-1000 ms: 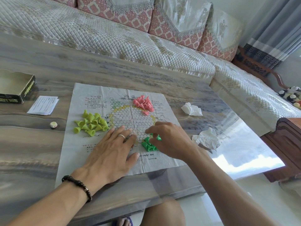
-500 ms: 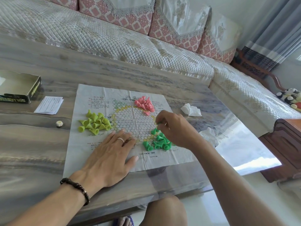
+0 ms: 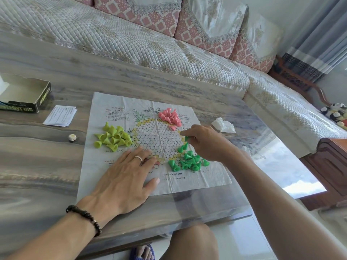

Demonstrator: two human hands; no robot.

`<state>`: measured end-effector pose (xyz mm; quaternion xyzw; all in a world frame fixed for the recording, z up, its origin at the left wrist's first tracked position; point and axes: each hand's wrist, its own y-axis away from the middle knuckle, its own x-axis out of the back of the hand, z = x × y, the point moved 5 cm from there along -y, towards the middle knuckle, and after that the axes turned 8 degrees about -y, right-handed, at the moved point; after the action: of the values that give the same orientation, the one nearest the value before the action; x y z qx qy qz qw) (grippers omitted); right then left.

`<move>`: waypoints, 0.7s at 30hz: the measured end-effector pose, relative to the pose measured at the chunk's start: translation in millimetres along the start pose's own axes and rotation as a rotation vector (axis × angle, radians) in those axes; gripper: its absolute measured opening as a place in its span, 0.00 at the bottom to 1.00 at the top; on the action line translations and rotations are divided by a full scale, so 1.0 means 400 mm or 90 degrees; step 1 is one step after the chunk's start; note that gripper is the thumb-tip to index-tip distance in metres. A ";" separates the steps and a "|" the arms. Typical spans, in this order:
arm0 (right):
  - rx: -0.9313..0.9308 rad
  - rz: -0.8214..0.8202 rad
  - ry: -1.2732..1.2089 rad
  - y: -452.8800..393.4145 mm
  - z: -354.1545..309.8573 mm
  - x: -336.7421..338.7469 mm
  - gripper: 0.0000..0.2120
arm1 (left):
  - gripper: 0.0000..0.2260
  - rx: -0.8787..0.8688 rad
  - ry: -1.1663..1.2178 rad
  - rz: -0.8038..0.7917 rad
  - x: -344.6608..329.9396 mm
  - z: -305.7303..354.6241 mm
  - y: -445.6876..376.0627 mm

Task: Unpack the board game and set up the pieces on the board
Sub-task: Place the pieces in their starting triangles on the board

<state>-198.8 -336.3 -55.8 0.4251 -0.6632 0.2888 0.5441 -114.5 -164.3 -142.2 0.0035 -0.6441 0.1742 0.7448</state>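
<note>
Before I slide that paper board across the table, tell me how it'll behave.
The paper board looks thin and creased, so it would probably buckle rather than slide flat. The loose green pieces on it would likely topple or roll. The left hand pressing it suggests it shifts easily.

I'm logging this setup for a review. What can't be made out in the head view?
- Print on the paper board: too small to read.
- Board corner under the left hand: covered.
- Game box: cut off by the left edge.
- Die: face too small.
- Green piece in the right hand: partly hidden by fingers.
</note>
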 end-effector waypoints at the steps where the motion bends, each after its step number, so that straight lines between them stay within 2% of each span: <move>1: -0.005 0.010 -0.015 -0.001 -0.001 0.003 0.14 | 0.32 0.000 0.004 0.000 0.003 0.001 0.000; 6: 0.003 0.046 -0.033 -0.015 -0.010 0.009 0.05 | 0.34 -0.002 0.023 -0.001 0.011 0.004 0.002; 10: 0.037 0.020 0.015 -0.026 -0.031 -0.006 0.11 | 0.34 -0.002 0.024 -0.001 0.014 0.003 0.003; 14: 0.061 -0.026 0.069 -0.025 -0.037 -0.033 0.08 | 0.34 0.004 0.032 -0.002 0.013 0.002 0.001; 21: 0.083 -0.027 0.113 -0.020 -0.024 -0.064 0.08 | 0.30 0.003 0.025 0.001 0.013 0.004 0.001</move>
<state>-186.1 -325.5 -78.9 0.4463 -0.5833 0.3565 0.5775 -115.5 -163.1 -137.2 0.0013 -0.6287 0.1760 0.7574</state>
